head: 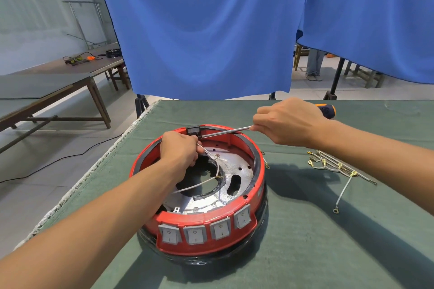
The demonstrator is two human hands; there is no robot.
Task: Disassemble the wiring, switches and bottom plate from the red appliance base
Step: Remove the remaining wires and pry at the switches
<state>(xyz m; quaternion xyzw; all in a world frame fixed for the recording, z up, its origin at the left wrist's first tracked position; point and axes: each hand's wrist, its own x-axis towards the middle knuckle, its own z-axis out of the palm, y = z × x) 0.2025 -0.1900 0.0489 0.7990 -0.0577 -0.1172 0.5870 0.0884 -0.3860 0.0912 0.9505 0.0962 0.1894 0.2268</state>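
At the far rim of the red appliance base, mid-table, left hand grips white wiring; right hand clamps the screwdriver against the black socket; advise gentle leverage, wire held slack.

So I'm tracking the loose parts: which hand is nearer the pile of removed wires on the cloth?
Right hand, up-left of the removed wires, holding the screwdriver. Left hand is farther, inside the red base.
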